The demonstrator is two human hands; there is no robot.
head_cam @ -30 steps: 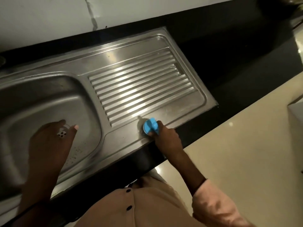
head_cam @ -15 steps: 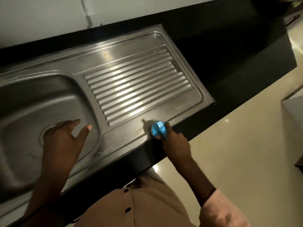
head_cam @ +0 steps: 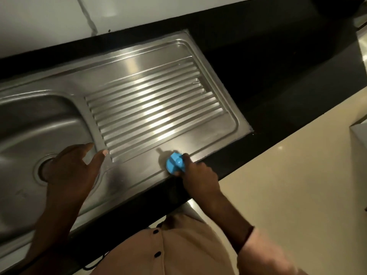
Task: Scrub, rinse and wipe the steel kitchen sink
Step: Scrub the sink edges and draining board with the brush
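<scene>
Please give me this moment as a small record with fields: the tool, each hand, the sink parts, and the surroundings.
tool: blue scrubber, on the flat front edge of the drainboard
right hand: grips the blue scrubber
left hand: fingers spread, holds nothing, over the basin rim
drain: partly hidden by the left hand
counter: black, around the steel sink

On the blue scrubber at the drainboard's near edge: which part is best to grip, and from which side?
Grip the raised blue knob on top of the blue scrubber, coming from above and from the near side, as the right hand does. The round blue disc lies flat on the steel sink, so only the knob stands up for fingers to close round.
</scene>
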